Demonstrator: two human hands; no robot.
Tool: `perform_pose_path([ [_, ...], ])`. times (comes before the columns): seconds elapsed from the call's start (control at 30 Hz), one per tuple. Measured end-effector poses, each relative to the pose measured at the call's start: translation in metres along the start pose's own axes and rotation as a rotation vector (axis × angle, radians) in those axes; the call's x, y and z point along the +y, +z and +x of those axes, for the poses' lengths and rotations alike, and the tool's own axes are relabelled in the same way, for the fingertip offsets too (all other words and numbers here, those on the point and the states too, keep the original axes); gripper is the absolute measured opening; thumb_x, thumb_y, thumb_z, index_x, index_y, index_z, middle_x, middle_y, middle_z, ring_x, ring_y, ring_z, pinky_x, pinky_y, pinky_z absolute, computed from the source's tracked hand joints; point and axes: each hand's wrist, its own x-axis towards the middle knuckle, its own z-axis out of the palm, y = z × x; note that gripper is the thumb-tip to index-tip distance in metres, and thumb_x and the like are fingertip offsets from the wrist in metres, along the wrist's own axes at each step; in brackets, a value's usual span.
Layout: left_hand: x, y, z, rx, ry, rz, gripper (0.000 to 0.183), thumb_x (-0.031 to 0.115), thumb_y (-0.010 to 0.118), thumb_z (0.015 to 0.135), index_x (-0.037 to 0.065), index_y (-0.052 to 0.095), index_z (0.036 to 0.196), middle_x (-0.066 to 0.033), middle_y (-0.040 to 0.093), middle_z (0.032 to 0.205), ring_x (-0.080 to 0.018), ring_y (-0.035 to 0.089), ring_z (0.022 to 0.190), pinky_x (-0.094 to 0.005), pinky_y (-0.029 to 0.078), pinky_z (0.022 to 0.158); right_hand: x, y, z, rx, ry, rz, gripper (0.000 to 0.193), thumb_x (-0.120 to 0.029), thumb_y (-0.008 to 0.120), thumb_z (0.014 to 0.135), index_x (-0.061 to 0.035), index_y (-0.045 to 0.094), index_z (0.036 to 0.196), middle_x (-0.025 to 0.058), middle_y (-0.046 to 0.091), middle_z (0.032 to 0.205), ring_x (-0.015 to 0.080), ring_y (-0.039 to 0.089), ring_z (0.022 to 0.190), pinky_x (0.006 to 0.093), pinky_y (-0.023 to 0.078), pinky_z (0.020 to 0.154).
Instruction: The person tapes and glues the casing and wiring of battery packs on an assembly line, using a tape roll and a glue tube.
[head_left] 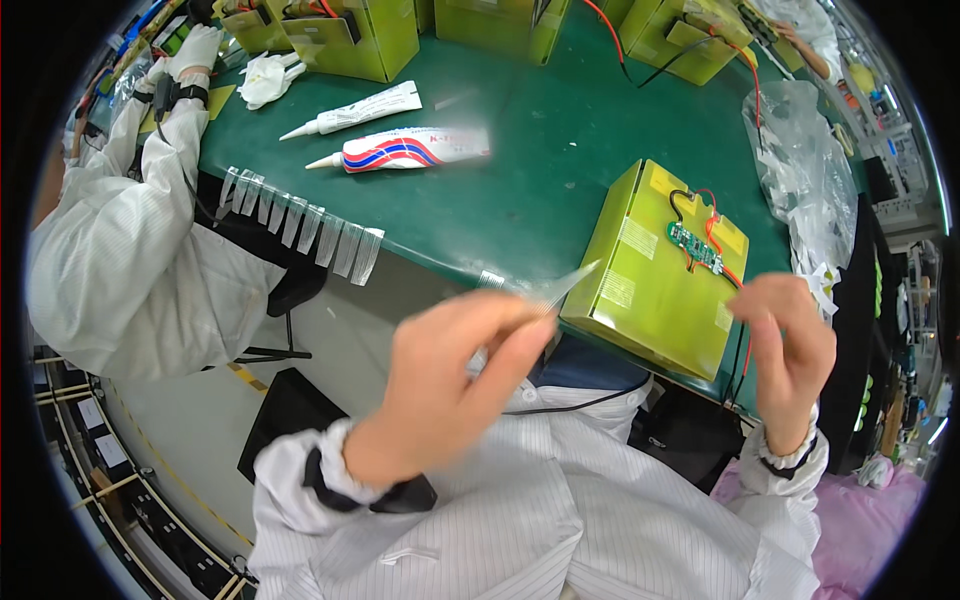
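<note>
At far left, a co-worker in a white striped smock [130, 270] rests white-gloved hands [195, 50] at the edge of a green worktable [500, 215]. Just right of them lies a crumpled white glove [268, 82], with yellow-green battery packs [355, 45] along the back. Short strips of clear tape [307, 228] hang in a row from the table's near edge; beyond them lie two adhesive tubes [415, 150], their pointed nozzles facing left. Nearer the centre, the wearer's left hand [450, 375], blurred, pinches a clear tape strip [573, 287] between thumb and fingers, its free end at the left side of a yellow-green battery pack [650, 285]. That pack lies at the near edge, right of centre, topped by a green circuit board [695, 247] with red and black wires. By its right edge, the right hand [790, 345] is loosely curled; whether it grips anything cannot be told. Behind that hand lies a clear plastic bag [800, 165].
</note>
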Motion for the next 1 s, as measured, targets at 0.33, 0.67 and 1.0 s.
perform_pose_path([
  [0.33,-0.031,0.027,0.121,-0.451,-0.250,-0.236,0.041,0.037,0.054,0.084,0.003,0.057,0.061,0.0026,0.043,0.048,-0.0052,0.037,0.045,-0.0199,0.028,0.042,0.052,0.035,0.099,-0.381,0.425,0.463,0.028,-0.026,0.058,0.082,0.0018,0.058,0.079,0.0002,0.055,0.068,0.0053,0.047,0.063,0.0202,0.038,0.056],
  [0.67,-0.053,0.041,0.153,-0.542,-0.317,0.066,0.040,0.033,0.056,0.081,0.002,0.059,0.057,-0.0028,0.048,0.046,-0.0092,0.044,0.042,-0.0252,0.036,0.044,0.075,0.052,0.100,-0.417,0.411,0.220,0.026,-0.021,0.056,0.082,0.0026,0.055,0.072,0.0040,0.050,0.058,0.0097,0.043,0.052,0.0265,0.036,0.048],
  [1.0,-0.059,0.046,0.154,-0.604,-0.348,-0.018,0.041,0.035,0.055,0.084,0.003,0.052,0.058,0.0023,0.039,0.043,-0.0050,0.032,0.037,-0.0212,0.023,0.035,0.069,0.051,0.096,-0.406,0.379,0.101,0.025,-0.018,0.056,0.080,0.0045,0.053,0.070,0.0120,0.053,0.057,0.0205,0.048,0.050,0.0331,0.038,0.049],
])
